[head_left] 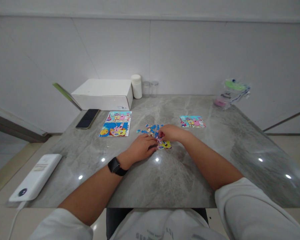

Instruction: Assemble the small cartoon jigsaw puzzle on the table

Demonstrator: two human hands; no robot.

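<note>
Several small jigsaw pieces (152,128), mostly blue, lie loose in the middle of the grey marble table. Just in front of them is a small joined patch of puzzle (165,145) with a yellow cartoon figure. My left hand (142,146), below a black watch, lies at the patch's left edge with its fingers spread. From the right, my right hand (170,133) reaches over the pieces just above the patch, its fingers pinched together; what they hold, if anything, is hidden. A finished-looking cartoon picture (192,122) lies farther right.
Two cartoon picture cards (116,124) and a dark phone (88,118) lie at the left. Behind stand a white box (102,95), a white bottle (136,86) and two glass jars (154,89). A power bank (36,178) is front left, a plastic bag (231,94) back right.
</note>
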